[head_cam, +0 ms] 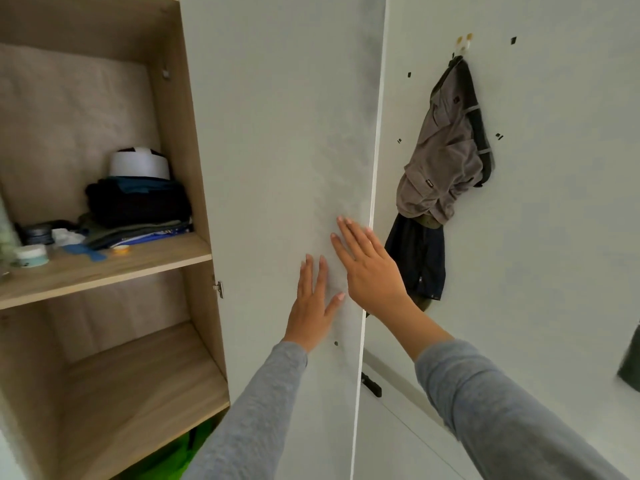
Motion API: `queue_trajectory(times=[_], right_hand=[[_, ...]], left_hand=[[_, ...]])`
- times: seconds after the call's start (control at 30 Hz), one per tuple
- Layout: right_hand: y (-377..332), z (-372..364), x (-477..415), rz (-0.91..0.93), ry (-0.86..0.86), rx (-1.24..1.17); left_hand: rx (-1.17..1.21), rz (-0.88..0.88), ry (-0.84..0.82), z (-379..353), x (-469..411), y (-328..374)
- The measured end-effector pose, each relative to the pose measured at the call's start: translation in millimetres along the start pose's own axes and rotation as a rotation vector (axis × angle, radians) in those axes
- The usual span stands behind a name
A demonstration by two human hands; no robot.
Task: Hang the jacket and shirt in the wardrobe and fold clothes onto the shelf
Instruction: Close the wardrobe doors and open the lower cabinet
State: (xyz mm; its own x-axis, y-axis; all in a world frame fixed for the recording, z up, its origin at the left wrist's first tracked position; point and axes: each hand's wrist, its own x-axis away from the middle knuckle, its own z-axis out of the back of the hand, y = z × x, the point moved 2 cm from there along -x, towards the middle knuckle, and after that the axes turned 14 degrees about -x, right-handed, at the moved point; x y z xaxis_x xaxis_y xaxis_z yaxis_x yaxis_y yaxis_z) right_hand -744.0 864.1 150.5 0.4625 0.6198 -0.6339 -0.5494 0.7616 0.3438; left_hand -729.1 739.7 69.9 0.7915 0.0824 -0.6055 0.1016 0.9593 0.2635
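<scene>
A person in grey sleeves presses both hands flat, fingers straight and spread, on the tall white wardrobe door [277, 133]. The left hand [313, 301] lies just below the right hand [369, 271], which sits by the door's free edge. Left of the hands, well apart, a stack of dark folded clothes [138, 206] rests on the light wooden shelf [104, 268] inside the open wardrobe. Beyond the door's edge, up and right of the hands, a grey-brown jacket [446, 150] hangs against the white wall [554, 202].
</scene>
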Motion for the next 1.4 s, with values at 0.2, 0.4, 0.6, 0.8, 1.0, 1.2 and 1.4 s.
queue_trajectory(times=[0.2, 0.4, 0.6, 0.8, 1.0, 1.2, 1.4], right_hand=[[-18, -9, 1, -0.053, 0.022, -0.023], [-82, -38, 1, -0.034, -0.362, -0.234], [-205, -24, 16, 0.003, -0.634, -0.805], [-330, 39, 31, 0.216, -0.803, -1.091], [-460, 95, 39, 0.411, -0.836, -1.24], [-603, 181, 60, 0.625, -0.885, -1.299], [-750, 276, 122, 0.862, -0.964, -1.336]], left_hand=[[-0.112, 0.074, 0.004, 23, 26, -34], [-0.204, 0.308, 0.051, 78, 106, -85], [-0.299, 0.673, -0.027, 144, 242, -137], [-0.437, 0.971, 0.016, 217, 363, -155], [-0.525, 1.199, 0.079, 311, 479, -173], [-0.604, 1.415, 0.141, 416, 609, -182], [-0.635, 1.637, 0.165, 509, 751, -179]])
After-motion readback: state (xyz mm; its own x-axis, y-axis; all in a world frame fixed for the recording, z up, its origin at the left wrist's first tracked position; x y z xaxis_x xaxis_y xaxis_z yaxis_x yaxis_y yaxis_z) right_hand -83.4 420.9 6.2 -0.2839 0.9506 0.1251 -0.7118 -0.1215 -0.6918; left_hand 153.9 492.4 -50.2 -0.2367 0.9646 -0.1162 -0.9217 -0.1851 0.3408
